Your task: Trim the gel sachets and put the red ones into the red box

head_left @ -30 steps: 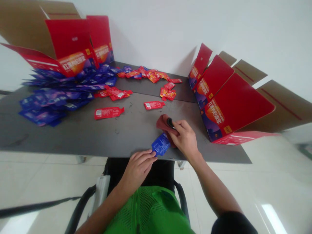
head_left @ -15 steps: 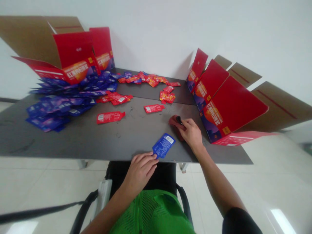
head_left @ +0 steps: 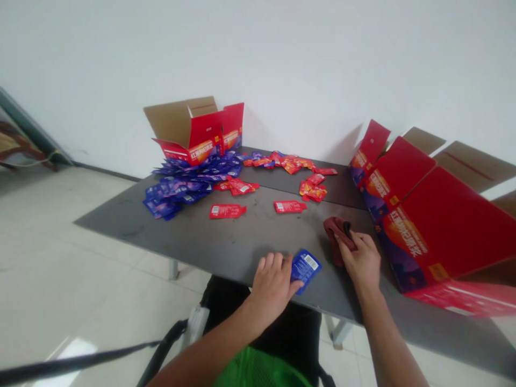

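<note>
A blue sachet [head_left: 308,269] lies with its barcode side up near the table's front edge. My left hand [head_left: 272,282] grips its left side, thumb over the lower corner and fingers along the edge. To the right, my right hand [head_left: 365,263] is closed on a folded reddish-brown cloth [head_left: 334,232] resting on the table. A small black part shows at the cloth's fold beside my fingers; what it is I cannot make out. Two red sachets lie apart beyond my hands, one to the left [head_left: 226,211] and one nearer the middle [head_left: 289,206].
A heap of blue sachets [head_left: 177,191] spreads before an open red carton [head_left: 201,142] at the back left. Several red and orange sachets [head_left: 292,163] lie along the back. Open red cartons [head_left: 411,231] line the right side of the grey table [head_left: 189,242].
The view has swung left and shows more floor there. My left hand has moved up onto the blue sachet's side, from its narrow end. My right hand keeps hold of the cloth.
</note>
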Motion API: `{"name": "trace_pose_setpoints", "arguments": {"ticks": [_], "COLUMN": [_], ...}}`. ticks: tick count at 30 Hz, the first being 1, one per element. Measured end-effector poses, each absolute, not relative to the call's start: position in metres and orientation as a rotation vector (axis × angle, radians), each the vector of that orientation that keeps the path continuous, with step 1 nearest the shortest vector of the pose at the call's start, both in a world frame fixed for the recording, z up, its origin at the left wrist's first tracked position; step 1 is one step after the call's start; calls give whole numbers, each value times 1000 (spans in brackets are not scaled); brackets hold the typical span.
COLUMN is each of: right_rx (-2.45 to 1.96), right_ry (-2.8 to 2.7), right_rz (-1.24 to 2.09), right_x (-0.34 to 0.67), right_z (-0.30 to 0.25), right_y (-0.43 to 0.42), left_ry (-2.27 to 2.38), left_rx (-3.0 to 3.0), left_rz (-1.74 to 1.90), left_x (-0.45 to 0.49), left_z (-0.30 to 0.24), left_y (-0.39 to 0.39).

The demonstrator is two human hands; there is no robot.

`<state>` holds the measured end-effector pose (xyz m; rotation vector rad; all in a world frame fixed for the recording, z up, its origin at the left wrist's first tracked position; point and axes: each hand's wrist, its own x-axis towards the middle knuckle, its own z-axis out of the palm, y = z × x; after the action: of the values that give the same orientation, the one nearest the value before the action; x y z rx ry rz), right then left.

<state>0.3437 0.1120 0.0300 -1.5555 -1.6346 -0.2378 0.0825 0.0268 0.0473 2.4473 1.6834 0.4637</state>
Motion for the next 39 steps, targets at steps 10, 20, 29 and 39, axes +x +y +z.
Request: {"name": "trace_pose_setpoints", "arguments": {"ticks": [10,20,29,39], "right_rx": [-1596,-1686,-1762,-1807], "right_ry": [-1592,-1604,-1644,-1664], "right_rz": [-223,-143,-83,30], "right_x": [350,357,360,365], "right_z": [27,24,24,18], "right_y": [111,114,114,118], "left_ry": [1521,1395,1645,2037], "left_rx": [2179,1817,1238,1040], "left_rz": [427,874,1424,1352], "left_x": [85,46,-102,-230], "left_z": [47,55,73,85], "left_y": [53,61,118,183]}}
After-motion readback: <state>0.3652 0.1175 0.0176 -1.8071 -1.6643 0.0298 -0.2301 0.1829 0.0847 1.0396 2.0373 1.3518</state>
